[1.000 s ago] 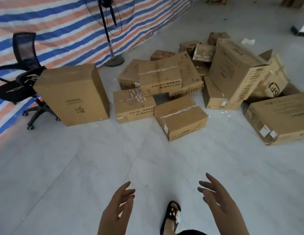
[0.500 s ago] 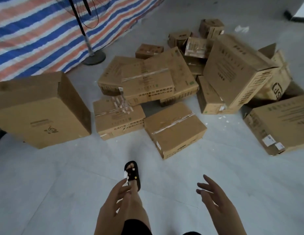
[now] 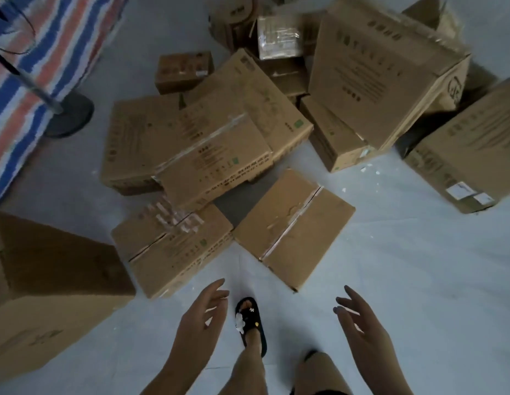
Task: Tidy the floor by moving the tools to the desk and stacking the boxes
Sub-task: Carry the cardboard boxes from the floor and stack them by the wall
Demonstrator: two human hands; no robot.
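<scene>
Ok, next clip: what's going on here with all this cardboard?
A person stands on a pale floor in front of a scattered heap of cardboard boxes. Both hands are empty and open: the left hand and right hand reach forward toward the two nearest boxes, a taped box and a labelled box beside it. Neither is touched yet. One sandalled foot is forward. Nothing looks neatly stacked, and no tools are visible.

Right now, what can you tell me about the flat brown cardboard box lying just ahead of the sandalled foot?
The flat brown cardboard box lies closed on the pale floor, turned at an angle. A strip of clear tape runs along its top seam, which looks slightly scuffed. Its left corner meets the neighbouring taped box. Neither hand touches it.
</scene>
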